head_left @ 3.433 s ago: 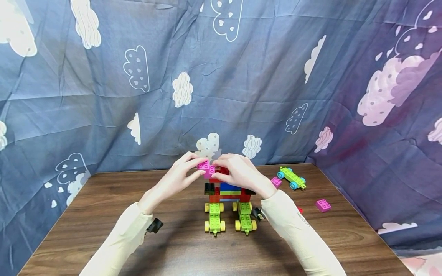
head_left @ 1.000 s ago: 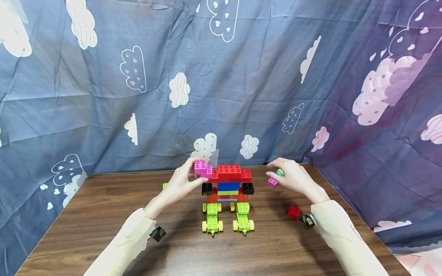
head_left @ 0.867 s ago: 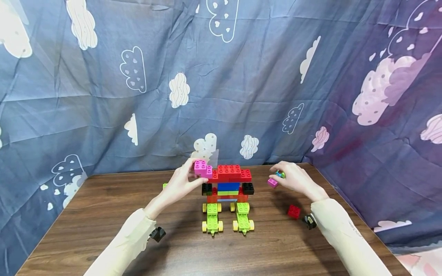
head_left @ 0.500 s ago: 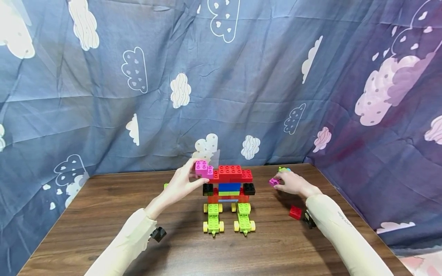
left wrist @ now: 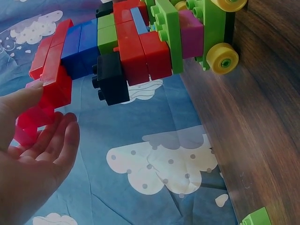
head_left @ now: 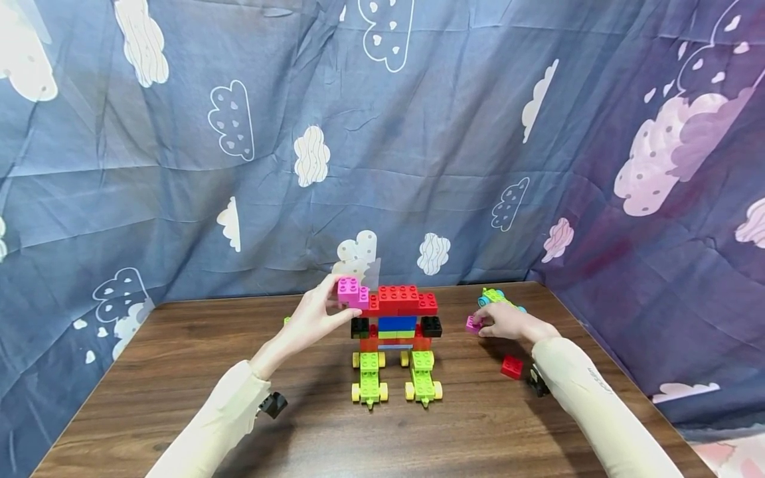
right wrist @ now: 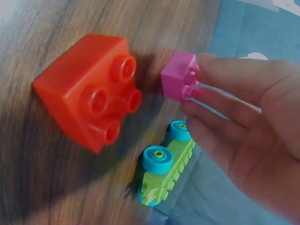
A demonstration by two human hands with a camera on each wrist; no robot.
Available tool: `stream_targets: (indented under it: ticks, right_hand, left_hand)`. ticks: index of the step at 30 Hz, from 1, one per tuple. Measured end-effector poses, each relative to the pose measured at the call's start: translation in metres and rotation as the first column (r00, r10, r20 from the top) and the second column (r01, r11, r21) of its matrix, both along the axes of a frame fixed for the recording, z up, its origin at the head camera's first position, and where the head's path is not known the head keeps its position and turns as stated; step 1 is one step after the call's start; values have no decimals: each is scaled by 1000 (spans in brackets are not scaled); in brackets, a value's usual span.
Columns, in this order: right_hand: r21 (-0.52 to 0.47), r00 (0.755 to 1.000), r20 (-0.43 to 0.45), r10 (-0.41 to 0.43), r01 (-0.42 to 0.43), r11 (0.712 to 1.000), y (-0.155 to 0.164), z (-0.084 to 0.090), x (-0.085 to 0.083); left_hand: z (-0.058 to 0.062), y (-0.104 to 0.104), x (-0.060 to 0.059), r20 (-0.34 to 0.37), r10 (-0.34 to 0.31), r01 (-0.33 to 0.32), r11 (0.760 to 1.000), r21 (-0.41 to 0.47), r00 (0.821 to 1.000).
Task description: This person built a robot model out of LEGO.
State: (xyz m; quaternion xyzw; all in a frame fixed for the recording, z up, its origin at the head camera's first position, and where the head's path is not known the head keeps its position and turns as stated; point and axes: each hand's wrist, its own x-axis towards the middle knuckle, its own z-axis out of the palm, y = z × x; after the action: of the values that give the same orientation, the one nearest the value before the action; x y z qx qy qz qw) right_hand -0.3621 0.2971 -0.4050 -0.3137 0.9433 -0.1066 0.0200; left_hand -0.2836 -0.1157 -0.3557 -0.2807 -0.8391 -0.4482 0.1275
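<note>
A brick build (head_left: pixel 396 324) stands mid-table on two green wheeled bases, with red, blue and black bricks above. My left hand (head_left: pixel 342 300) pinches the pink brick (head_left: pixel 349 290) at the build's top left corner. The left wrist view shows that pink brick (left wrist: pixel 30 124) between thumb and fingers of the left hand (left wrist: pixel 51 110), beside the build (left wrist: pixel 136 51). My right hand (head_left: pixel 481 324) is low on the table to the right and pinches a small pink brick (head_left: pixel 472 324). In the right wrist view my right hand (right wrist: pixel 194 86) closes on the small pink brick (right wrist: pixel 176 79).
A loose red brick (head_left: pixel 510 366) (right wrist: pixel 89 91) lies just in front of my right hand. A green chassis with blue wheels (head_left: pixel 499 299) (right wrist: pixel 164 173) sits behind it. A blue cloud-print cloth (head_left: pixel 382 133) walls the wooden table (head_left: pixel 179 372) at the back and both sides.
My right hand left the top of the build, moved right and came down onto the small pink brick on the table. The left hand stayed on the pink brick.
</note>
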Motion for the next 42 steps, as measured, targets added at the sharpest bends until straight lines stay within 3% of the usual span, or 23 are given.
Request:
stream_targets:
  ticks: [8, 15, 29, 34, 42]
  right_hand:
    - [25, 998, -25, -50, 51, 998, -12, -1, 2]
    - [-8, 998, 8, -59, 59, 998, -18, -2, 5]
    - [0, 995, -97, -28, 28, 1000, -14, -9, 7]
    - [-67, 992, -125, -21, 13, 998, -12, 1, 9]
    - [-171, 984, -177, 16, -46, 984, -18, 37, 19]
  left_hand:
    - [-2, -3, -1, 6, -7, 7, 1000, -1, 1000]
    - [-1, -5, -1, 10, -14, 14, 1000, 7, 1000]
    - [-2, -4, -2, 56, 11, -11, 1000, -9, 998]
    - [-3, -4, -3, 60, 9, -8, 1000, -4, 998]
    - [-4, -4, -4, 51, -3, 2, 1000, 16, 999]
